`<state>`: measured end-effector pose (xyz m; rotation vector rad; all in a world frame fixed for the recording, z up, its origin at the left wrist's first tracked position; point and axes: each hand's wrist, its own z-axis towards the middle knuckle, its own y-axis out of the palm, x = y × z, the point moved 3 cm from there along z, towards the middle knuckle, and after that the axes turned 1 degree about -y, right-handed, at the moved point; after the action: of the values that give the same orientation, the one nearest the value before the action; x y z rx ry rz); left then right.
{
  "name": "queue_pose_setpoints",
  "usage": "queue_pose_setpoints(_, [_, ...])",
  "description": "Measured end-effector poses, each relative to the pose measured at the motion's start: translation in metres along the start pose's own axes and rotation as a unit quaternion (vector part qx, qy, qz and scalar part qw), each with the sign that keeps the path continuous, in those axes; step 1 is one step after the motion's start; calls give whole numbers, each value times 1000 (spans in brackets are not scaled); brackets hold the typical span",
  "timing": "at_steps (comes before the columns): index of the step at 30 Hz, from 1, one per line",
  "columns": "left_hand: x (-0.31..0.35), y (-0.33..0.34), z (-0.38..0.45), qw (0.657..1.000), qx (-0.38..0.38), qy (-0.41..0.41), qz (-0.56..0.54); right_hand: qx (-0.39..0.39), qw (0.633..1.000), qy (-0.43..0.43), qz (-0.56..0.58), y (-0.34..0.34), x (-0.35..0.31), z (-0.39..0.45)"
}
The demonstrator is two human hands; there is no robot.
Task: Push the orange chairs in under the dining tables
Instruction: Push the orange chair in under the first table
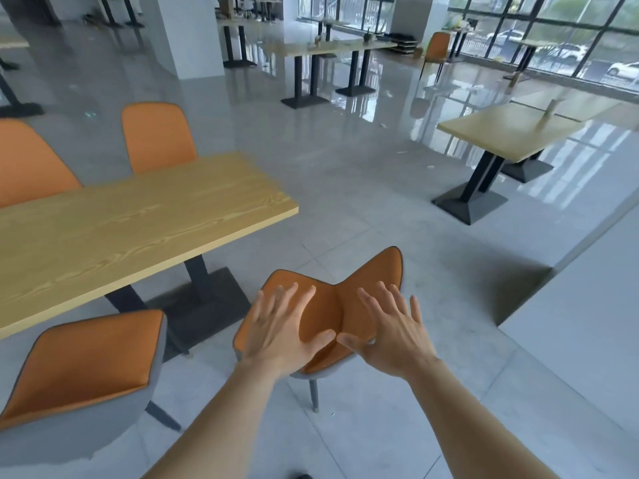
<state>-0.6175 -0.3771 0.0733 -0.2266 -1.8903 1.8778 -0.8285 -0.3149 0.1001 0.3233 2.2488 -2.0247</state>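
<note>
At the lower centre of the frame, an orange-cushioned chair with a grey shell (323, 316) stands on the pale tiled floor, clear of the long light-wood tabletop (131, 223) at left. The left hand (276, 337) and right hand (394, 335) hover over it, fingers spread open, gripping nothing. The step appears to be reaching for this chair; next, it likely needs turning and pushing leftward under the tabletop.

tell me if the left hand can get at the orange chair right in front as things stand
Probably yes. The left hand is spread open over the orange chair, beside the right hand, with nothing between hand and chair. Whether the palm already touches cannot be told.
</note>
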Motion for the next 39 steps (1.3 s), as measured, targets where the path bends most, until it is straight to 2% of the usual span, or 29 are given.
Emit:
queue_pose_setpoints(8, [54, 65, 120, 997, -19, -48, -54, -64, 997, -27, -39, -5, 102, 102])
queue_pose_setpoints(14, [73, 83, 154, 990, -32, -110, -85, -114, 991, -63, -40, -5, 146, 162])
queue_pose_setpoints(18, [91, 101, 175, 980, -32, -173, -89, -137, 981, -125, -57, 5, 180, 210])
queue_pose_setpoints(23, [128, 132, 180, 958, -14, -275, -82, -159, 955, -247, -41, 21, 220, 256])
queue_pose_setpoints(28, [182, 161, 178, 925, -26, -370, -78, -175, 911, -372, -22, 29, 249, 280])
queue_pose_setpoints(33, [229, 180, 176, 899, -22, -428, -94, -210, 875, -433, -50, 33, 260, 294])
queue_pose_setpoints(39, [242, 208, 175, 861, -1, -491, -132, -220, 853, -468, -74, 48, 259, 314])
